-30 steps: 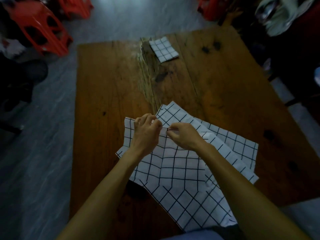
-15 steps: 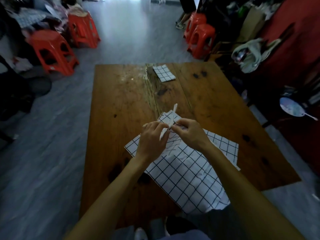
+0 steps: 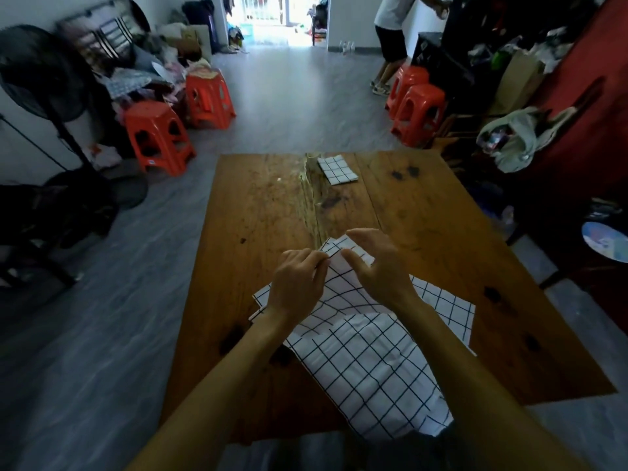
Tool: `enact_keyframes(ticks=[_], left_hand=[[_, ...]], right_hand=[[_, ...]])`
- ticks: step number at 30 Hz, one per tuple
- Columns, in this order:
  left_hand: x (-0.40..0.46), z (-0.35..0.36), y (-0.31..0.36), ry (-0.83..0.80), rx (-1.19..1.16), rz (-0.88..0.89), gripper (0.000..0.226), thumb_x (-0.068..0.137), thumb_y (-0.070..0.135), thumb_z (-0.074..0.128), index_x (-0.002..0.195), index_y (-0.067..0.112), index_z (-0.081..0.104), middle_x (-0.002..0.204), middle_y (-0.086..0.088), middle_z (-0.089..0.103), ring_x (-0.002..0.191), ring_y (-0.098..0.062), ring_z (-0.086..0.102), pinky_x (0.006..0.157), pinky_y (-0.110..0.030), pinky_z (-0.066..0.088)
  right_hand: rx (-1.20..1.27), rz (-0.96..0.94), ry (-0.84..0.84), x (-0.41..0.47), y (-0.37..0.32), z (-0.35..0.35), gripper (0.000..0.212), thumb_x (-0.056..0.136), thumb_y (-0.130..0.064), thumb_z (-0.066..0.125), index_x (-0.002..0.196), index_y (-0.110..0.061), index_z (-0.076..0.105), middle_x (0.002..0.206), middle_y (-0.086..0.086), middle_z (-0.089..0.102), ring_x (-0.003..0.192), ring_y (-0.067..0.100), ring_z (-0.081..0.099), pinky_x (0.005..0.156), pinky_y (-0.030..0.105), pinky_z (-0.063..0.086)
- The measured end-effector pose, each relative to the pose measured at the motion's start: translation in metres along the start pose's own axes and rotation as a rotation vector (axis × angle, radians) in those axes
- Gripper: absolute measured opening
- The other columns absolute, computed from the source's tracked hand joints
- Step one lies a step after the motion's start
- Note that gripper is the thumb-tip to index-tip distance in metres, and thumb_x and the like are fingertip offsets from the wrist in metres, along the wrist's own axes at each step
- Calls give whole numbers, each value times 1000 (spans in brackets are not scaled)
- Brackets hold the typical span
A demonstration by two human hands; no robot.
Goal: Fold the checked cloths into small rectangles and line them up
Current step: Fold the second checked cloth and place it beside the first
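A pile of white cloths with a black check (image 3: 367,362) lies on the near part of the wooden table (image 3: 258,212), its lower end hanging over the front edge. My left hand (image 3: 299,283) pinches the far corner of the top cloth, lifted a little off the pile. Beside it my right hand (image 3: 377,263) hovers over the same corner with curved fingers, thumb touching the fabric. One checked cloth folded into a small rectangle (image 3: 337,169) lies at the table's far edge.
Orange plastic stools stand left (image 3: 158,141) and right (image 3: 416,110) beyond the table. A person (image 3: 390,35) stands at the back right. A standing fan (image 3: 44,83) and clutter fill the left wall. A bag (image 3: 509,141) lies right of the table.
My head has tilted up, so more of the room shows. Both hands stayed at the top cloth's far corner; my right hand has loosened from a pinch to curved fingers.
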State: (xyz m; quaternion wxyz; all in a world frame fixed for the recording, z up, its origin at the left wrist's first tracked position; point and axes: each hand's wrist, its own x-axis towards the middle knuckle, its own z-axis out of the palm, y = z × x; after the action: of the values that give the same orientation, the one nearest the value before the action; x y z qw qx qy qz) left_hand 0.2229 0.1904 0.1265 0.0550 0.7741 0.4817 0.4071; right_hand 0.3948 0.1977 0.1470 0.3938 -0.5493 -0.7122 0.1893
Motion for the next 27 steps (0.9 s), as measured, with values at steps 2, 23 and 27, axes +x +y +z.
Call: enact_keyframes(ticks=[2,23,27], left_hand=[[4,3,11,-12,34,22,19,94,22,51,93,11,66,82,-2,69,74,-16,63,74,-31,47],[-9,19,35,-84,212,-86,27,96,25,47,93,8,67,79,-5,69,68,-16,62,68,-29,50],[-14,16,22,-99,217,-130,33,96,30,41,93,10,66,80,-3,68,68,-17,62,66,-37,53]], right_hand=[[-53,-69,-83,2,3,-10,39,88,-41,61,118,-16,62,120,1,62,116,15,52,96,29,42],[271,66,90,14,44,-94,4,89,-27,63,89,-24,63,78,-14,61,77,5,61,71,24,55],[254,64,137,19,41,-96,2,89,-26,64,88,-24,63,77,-16,59,74,2,60,67,17,52]])
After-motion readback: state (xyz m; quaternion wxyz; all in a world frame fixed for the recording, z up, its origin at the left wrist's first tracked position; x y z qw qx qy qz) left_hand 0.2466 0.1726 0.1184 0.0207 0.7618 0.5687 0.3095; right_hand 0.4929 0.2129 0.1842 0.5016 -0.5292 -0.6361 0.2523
